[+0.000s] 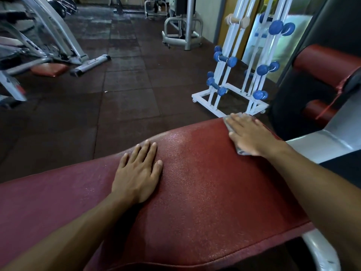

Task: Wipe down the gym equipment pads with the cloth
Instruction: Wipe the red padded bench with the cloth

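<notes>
A wide dark-red textured pad [195, 182] fills the lower half of the view. My left hand [137, 171] lies flat on its middle with fingers spread and holds nothing. My right hand [248, 133] presses flat on a grey cloth [227, 120] at the pad's far right corner. Only the cloth's edges show beyond the fingers and under the heel of the hand. More red pads [326, 61] sit on the black machine at the right.
A white rack [234, 75] with blue dumbbells stands on the floor just beyond the pad. Grey machine frames [58, 45] and a small red pad [49, 69] are at the far left. The pad's white metal frame [320, 251] runs along the right. Dark rubber floor tiles [127, 94] lie between.
</notes>
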Action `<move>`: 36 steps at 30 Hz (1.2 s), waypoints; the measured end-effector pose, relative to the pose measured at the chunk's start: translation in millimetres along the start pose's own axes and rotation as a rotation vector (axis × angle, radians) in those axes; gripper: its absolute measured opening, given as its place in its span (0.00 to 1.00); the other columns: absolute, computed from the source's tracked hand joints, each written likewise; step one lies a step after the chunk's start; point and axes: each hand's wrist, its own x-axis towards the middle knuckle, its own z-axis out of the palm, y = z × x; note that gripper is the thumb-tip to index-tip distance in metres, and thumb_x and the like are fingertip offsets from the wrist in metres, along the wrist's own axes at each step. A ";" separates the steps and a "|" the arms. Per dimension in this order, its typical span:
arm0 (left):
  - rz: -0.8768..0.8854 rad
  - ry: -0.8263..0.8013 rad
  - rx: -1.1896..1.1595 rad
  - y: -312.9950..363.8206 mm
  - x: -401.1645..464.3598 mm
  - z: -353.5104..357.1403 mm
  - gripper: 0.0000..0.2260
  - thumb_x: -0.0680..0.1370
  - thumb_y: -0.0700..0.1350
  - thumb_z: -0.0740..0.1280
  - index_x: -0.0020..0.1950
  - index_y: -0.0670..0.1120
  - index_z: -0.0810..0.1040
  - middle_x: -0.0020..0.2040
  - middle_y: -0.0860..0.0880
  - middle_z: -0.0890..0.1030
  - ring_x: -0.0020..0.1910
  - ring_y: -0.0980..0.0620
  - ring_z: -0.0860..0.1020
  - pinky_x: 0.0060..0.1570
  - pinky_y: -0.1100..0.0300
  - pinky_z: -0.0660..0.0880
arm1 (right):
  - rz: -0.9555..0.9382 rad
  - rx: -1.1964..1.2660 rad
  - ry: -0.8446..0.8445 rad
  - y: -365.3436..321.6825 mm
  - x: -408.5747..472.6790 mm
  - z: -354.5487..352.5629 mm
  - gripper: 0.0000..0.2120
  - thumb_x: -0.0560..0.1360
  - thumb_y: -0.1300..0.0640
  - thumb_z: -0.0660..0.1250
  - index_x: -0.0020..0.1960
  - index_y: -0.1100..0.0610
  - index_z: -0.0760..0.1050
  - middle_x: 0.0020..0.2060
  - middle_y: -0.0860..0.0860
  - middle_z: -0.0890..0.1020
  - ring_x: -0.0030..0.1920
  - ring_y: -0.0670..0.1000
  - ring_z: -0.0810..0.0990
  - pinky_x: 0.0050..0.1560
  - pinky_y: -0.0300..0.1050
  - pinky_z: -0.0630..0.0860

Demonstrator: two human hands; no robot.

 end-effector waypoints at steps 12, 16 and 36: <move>0.004 -0.006 0.001 0.8 -0.6 -2.1 0.32 0.76 0.65 0.34 0.79 0.56 0.40 0.79 0.56 0.40 0.77 0.57 0.39 0.76 0.52 0.40 | -0.261 0.084 -0.052 -50.6 -77.8 10.5 0.26 0.82 0.44 0.41 0.77 0.42 0.36 0.75 0.40 0.35 0.74 0.46 0.30 0.74 0.51 0.38; -0.001 0.001 0.009 -0.6 -1.0 0.0 0.32 0.76 0.65 0.33 0.79 0.55 0.41 0.79 0.56 0.41 0.77 0.57 0.40 0.76 0.51 0.40 | -0.065 -0.024 -0.036 12.8 -62.6 8.8 0.28 0.80 0.42 0.39 0.77 0.42 0.35 0.77 0.45 0.38 0.77 0.53 0.36 0.74 0.60 0.45; -0.005 0.010 0.006 2.0 -0.5 -2.7 0.28 0.81 0.61 0.41 0.80 0.54 0.45 0.80 0.53 0.46 0.78 0.54 0.44 0.76 0.50 0.42 | 0.124 0.020 -0.039 -9.3 -77.7 9.8 0.27 0.81 0.44 0.42 0.78 0.45 0.40 0.79 0.48 0.42 0.77 0.56 0.39 0.74 0.59 0.44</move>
